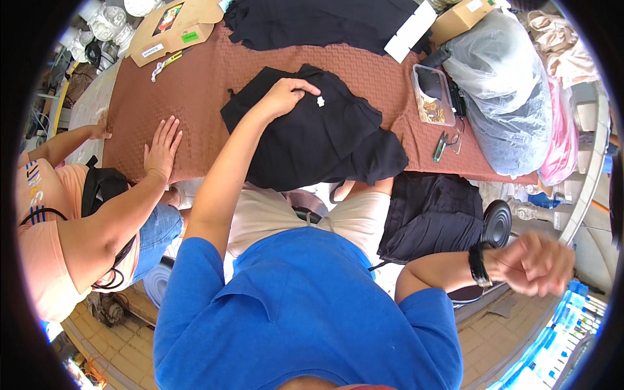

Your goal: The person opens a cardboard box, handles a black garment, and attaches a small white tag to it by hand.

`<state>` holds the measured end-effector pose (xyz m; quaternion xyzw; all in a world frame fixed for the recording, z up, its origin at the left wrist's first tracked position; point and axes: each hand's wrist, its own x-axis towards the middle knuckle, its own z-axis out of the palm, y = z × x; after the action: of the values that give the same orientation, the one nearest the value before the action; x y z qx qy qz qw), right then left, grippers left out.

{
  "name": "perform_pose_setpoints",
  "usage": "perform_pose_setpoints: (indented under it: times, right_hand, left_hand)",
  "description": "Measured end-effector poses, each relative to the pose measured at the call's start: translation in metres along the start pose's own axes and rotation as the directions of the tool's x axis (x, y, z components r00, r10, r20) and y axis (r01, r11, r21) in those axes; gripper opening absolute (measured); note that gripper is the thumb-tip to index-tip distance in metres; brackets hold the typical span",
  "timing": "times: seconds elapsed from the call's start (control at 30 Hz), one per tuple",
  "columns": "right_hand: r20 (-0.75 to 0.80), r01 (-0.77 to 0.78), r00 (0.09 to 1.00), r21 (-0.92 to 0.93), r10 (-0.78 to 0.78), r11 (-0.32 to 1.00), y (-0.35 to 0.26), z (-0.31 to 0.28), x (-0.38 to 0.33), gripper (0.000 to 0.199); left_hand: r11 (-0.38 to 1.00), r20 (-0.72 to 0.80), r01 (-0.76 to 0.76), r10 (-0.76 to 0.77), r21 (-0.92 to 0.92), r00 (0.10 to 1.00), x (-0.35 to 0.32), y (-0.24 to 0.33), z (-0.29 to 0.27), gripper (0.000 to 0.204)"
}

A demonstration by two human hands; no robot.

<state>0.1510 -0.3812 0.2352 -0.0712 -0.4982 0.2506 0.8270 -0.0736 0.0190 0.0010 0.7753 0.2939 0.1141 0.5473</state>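
Observation:
Black cloth lies bunched over the near edge of the table and onto my lap. My left hand rests on its upper part, index finger stretched out and the other fingers curled into the fabric. Beside that fingertip sits a small white piece on the cloth. Out to the far right, away from the table, my right hand is raised with its fingers curled together. Motion blurs it, and whatever it pinches is too fine to make out. A black band circles that wrist.
A brown patterned cloth covers the table. On the right are a clear plastic box, green thread snips and a large plastic-wrapped bundle. Cardboard and a yellow cutter lie far left. Another person's hand rests on the table.

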Motion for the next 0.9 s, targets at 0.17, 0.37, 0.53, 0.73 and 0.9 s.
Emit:
perform_pose_setpoints:
  times: [0.17, 0.37, 0.53, 0.73, 0.9]
  right_hand:
    - [-0.451, -0.577, 0.816, -0.673, 0.361, 0.462, 0.123, -0.06, -0.024, 0.013]
    - [-0.559, -0.826, 0.56, -0.434, 0.611, 0.36, 0.239, -0.108, -0.052, 0.013]
    - [-0.568, -0.823, 0.567, -0.407, 0.596, 0.396, 0.271, -0.126, -0.055, 0.013]
    - [-0.55, -0.85, 0.515, -0.227, 0.658, 0.475, 0.295, -0.161, -0.062, 0.015]
    - [-0.403, -0.887, 0.423, 0.001, 0.812, 0.462, 0.299, -0.16, -0.078, 0.017]
  left_hand:
    - [0.989, -0.296, -0.137, 0.115, -0.057, 0.948, -0.001, 0.018, 0.028, 0.023]
    - [0.924, -0.203, -0.078, 0.0, -0.375, 0.979, -0.006, 0.02, 0.033, 0.029]
    - [0.918, -0.19, -0.234, 0.18, -0.32, 0.965, -0.029, 0.055, 0.029, 0.036]
    - [0.887, -0.238, -0.449, 0.416, -0.108, 0.878, -0.046, 0.087, 0.029, 0.033]
    - [0.87, -0.265, -0.446, 0.389, -0.211, 0.882, -0.048, 0.095, 0.032, 0.042]
